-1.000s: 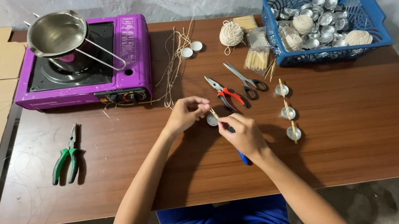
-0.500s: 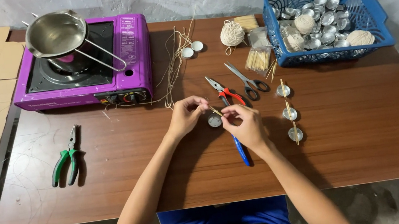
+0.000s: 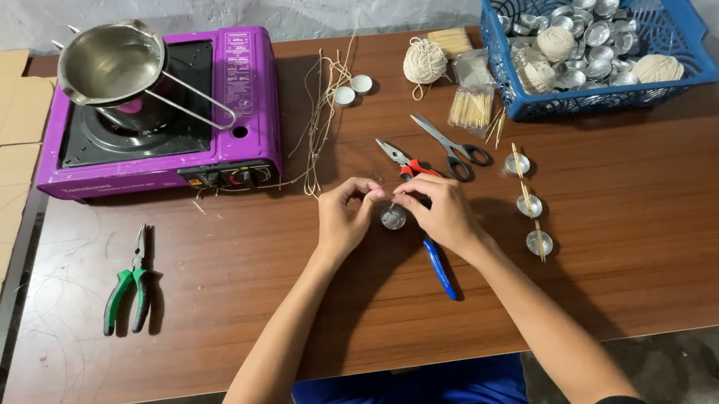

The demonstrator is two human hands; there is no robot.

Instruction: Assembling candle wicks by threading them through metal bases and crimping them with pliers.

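A small round metal cup (image 3: 393,218) sits on the brown table (image 3: 664,264) between my two hands. My left hand (image 3: 345,216) pinches something thin just above the cup's left side. My right hand (image 3: 441,210) pinches at the cup's right rim, fingers closed; what it pinches is too small to tell. A blue pen (image 3: 439,267) lies under my right wrist. Red-handled pliers (image 3: 404,162) and grey scissors (image 3: 454,145) lie just beyond my hands.
Three metal cups with sticks across them (image 3: 528,204) stand to the right. A blue basket (image 3: 687,20) of cups and twine balls is at the back right. A purple stove (image 3: 254,105) with a steel pot (image 3: 112,63) sits back left; green pliers (image 3: 128,291) at left.
Both hands have stayed over the small cup, the fingers shifting slightly closer together around it.
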